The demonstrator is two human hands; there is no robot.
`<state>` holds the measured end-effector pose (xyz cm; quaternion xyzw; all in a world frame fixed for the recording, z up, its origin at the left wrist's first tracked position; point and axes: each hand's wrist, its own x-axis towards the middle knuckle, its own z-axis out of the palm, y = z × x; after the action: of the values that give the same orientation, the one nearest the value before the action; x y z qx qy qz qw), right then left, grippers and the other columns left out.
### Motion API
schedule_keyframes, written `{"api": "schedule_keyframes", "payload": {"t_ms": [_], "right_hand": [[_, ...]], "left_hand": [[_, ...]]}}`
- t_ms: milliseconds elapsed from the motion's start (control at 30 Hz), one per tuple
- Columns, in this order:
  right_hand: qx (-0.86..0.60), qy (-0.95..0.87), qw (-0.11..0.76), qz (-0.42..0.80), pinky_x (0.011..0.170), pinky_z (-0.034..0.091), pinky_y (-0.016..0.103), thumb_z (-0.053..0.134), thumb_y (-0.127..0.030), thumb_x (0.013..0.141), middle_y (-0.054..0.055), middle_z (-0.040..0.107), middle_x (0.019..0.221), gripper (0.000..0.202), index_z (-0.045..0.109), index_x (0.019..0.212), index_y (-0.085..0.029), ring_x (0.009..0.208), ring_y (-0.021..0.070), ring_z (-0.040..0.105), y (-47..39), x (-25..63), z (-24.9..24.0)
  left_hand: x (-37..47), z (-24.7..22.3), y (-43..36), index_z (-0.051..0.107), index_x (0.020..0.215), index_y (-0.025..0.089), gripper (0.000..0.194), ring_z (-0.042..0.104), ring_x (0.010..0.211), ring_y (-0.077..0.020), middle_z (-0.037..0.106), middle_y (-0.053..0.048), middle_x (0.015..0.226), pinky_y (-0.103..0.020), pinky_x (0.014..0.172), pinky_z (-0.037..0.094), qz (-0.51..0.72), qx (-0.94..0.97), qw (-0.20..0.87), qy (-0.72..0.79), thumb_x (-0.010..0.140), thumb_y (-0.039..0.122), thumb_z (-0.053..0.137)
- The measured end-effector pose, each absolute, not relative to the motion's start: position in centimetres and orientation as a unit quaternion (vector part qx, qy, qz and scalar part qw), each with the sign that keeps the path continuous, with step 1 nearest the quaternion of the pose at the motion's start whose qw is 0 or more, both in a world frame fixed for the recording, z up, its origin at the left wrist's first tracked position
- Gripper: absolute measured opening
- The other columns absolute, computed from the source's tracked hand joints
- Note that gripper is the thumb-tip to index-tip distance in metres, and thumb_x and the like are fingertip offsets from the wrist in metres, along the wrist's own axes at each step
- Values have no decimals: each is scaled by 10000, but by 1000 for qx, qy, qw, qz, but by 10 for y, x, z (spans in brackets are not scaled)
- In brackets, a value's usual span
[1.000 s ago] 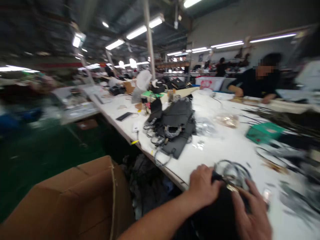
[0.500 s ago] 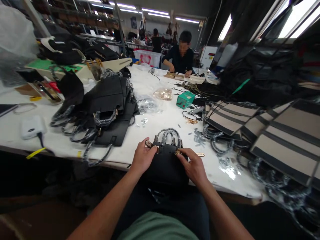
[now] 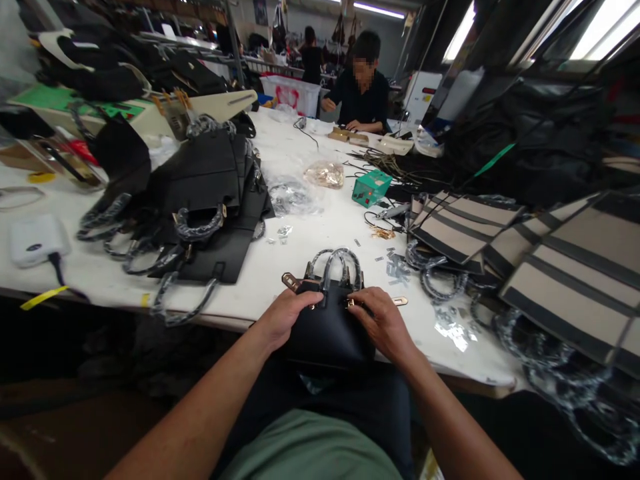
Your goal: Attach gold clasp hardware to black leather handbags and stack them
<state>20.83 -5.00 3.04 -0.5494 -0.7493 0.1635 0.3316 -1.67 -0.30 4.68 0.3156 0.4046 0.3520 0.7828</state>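
A small black handbag [image 3: 327, 333] with plastic-wrapped handles [image 3: 336, 265] leans at the table's front edge, close to my body. My left hand [image 3: 286, 313] grips its upper left side, the thumb lying on the front near a small metal fitting. A gold-coloured metal plate [image 3: 290, 281] sticks out past the bag's upper left corner. My right hand [image 3: 381, 319] pinches a small gold clasp [image 3: 351, 303] at the bag's upper right. Another gold plate [image 3: 400, 301] shows just right of that hand.
Black bags [image 3: 200, 173] with wrapped handles are piled at the left; beige-and-black striped panels [image 3: 575, 280] lie at the right. Ahead are a green box [image 3: 371, 187], small metal pieces [image 3: 397, 268] and plastic bags [image 3: 290, 196]. A person [image 3: 361, 93] sits across the table [image 3: 240, 300].
The view has tilted and shifted slightly. My left fingers have moved behind the bag's corner, leaving the left gold plate more exposed. The person across has raised one hand.
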Motion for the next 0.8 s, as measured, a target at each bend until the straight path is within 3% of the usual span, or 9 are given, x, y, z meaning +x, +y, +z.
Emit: {"api": "schedule_keyframes", "payload": {"t_ms": [400, 533, 667, 800], "right_hand": [[-539, -819, 161, 116, 796, 448, 351, 559, -315, 947, 67, 642, 894, 142, 661, 1006, -235, 867, 224, 594, -40, 200, 63], [-528, -827, 126, 145, 740, 458, 314, 538, -308, 956, 54, 648, 919, 171, 660, 1062, -250, 824, 201, 615, -33, 202, 65], [-520, -809, 172, 213, 800, 483, 322, 541, -268, 949, 52, 665, 976, 221, 652, 1140, -259, 897, 202, 629, -31, 207, 59], [-561, -741, 255, 268, 796, 487, 306, 607, -261, 898, 25, 671, 936, 151, 679, 1030, -244, 877, 185, 632, -36, 211, 51]], "left_hand": [[-20, 34, 2, 711, 1069, 125, 326, 713, 796, -237, 764, -102, 923, -349, 823, 529, 287, 205, 883, 311, 749, 183, 689], [-22, 28, 4, 729, 997, 77, 278, 712, 763, -241, 765, -129, 887, -353, 808, 533, 255, 172, 898, 316, 794, 246, 642], [-22, 24, 6, 730, 978, 64, 316, 713, 777, -255, 763, -139, 864, -354, 793, 536, 243, 134, 909, 311, 819, 310, 612], [-20, 25, 8, 731, 941, 74, 320, 714, 739, -270, 754, -119, 766, -374, 759, 547, 243, 95, 908, 329, 805, 325, 588]]}}
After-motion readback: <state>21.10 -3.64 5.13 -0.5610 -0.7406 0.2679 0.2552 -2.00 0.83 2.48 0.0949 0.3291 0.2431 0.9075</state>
